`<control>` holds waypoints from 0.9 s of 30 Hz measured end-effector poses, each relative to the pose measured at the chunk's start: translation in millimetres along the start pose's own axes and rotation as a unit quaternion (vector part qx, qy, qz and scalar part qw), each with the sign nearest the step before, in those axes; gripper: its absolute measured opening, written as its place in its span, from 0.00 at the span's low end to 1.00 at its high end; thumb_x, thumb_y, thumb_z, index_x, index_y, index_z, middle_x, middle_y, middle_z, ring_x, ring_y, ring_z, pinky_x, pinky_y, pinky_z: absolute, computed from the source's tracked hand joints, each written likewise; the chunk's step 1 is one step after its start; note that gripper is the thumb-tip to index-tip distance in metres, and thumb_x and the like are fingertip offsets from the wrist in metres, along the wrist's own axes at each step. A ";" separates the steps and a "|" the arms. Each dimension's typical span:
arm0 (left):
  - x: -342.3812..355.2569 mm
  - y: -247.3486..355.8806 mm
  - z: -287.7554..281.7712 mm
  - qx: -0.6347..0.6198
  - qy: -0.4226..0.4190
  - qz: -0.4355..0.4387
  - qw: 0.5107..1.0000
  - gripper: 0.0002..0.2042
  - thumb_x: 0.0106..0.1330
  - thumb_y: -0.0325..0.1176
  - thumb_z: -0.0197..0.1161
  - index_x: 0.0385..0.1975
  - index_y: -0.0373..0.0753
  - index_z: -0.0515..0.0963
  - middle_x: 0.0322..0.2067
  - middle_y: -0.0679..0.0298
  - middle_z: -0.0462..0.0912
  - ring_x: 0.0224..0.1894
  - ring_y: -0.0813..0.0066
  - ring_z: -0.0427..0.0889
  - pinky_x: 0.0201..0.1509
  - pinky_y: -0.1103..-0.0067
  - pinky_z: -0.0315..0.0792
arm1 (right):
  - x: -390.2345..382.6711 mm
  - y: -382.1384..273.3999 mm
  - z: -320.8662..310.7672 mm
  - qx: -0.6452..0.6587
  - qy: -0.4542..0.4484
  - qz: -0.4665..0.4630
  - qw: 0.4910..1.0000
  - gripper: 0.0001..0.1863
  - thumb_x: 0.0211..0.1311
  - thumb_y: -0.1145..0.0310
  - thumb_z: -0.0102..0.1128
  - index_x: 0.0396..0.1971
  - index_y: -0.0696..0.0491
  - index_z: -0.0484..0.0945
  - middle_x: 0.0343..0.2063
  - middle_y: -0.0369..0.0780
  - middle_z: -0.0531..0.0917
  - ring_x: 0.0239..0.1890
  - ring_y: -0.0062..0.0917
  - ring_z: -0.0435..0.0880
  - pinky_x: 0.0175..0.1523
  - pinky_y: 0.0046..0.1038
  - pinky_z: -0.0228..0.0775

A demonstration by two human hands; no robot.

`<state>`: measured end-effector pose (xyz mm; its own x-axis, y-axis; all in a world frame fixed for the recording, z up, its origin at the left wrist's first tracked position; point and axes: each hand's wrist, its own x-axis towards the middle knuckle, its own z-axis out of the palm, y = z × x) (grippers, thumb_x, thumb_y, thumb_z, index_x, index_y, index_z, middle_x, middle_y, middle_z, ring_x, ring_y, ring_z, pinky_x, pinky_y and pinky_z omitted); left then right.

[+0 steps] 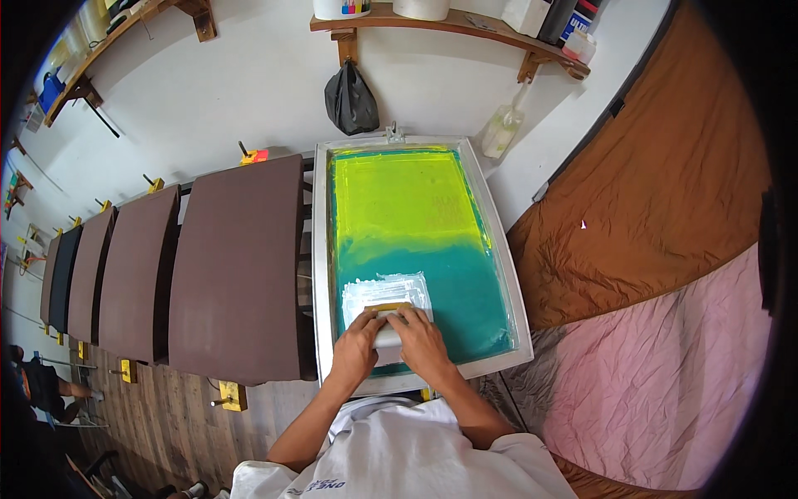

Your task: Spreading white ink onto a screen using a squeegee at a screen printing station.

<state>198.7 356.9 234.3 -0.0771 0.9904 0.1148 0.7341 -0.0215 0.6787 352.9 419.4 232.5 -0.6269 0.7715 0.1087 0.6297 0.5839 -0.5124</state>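
A screen-printing screen in a silver frame lies in front of me, its teal mesh coated yellow-green over the far half. White ink covers a patch at the near left. On that patch, my left hand and my right hand both grip a squeegee with a yellowish strip along its top, fingers bent over it from either side. The squeegee's lower edge is hidden.
Brown fabric-covered platens and one dark one line the left, with yellow brackets. A wall shelf holds containers above a hanging black bag. Rust and pink fabrics fill the right. Part of a person shows at far left.
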 end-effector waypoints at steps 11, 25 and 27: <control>5.9 6.2 -10.2 -0.037 -0.071 -0.064 0.995 0.28 0.43 0.12 0.53 0.50 0.34 0.78 0.54 0.49 0.78 0.51 0.47 0.79 0.56 0.65 0.75 | 14.6 -1.4 -18.7 0.021 -0.100 0.024 0.994 0.23 0.46 0.85 0.56 0.47 0.56 0.79 0.48 0.46 0.79 0.54 0.42 0.76 0.56 0.39 0.71; -4.9 3.9 -1.0 -0.018 -0.027 -0.037 0.999 0.29 0.43 0.11 0.55 0.51 0.35 0.77 0.55 0.50 0.77 0.52 0.46 0.79 0.57 0.65 0.75 | -1.4 -1.0 -3.7 0.011 -0.018 -0.002 1.000 0.25 0.45 0.85 0.57 0.49 0.57 0.79 0.50 0.47 0.78 0.56 0.43 0.75 0.58 0.39 0.70; -4.8 5.7 -2.4 -0.025 -0.047 -0.057 0.997 0.29 0.43 0.11 0.56 0.51 0.35 0.76 0.55 0.50 0.77 0.52 0.47 0.79 0.57 0.65 0.75 | 1.6 -2.2 -11.6 0.014 -0.044 0.010 0.999 0.25 0.46 0.85 0.57 0.49 0.57 0.79 0.49 0.48 0.79 0.56 0.43 0.75 0.58 0.40 0.70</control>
<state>201.7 351.7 239.3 -0.0926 0.9952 -0.0310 0.6889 0.0865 0.7197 355.8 422.3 243.7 -0.6526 0.7574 0.0237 0.6306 0.5602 -0.5371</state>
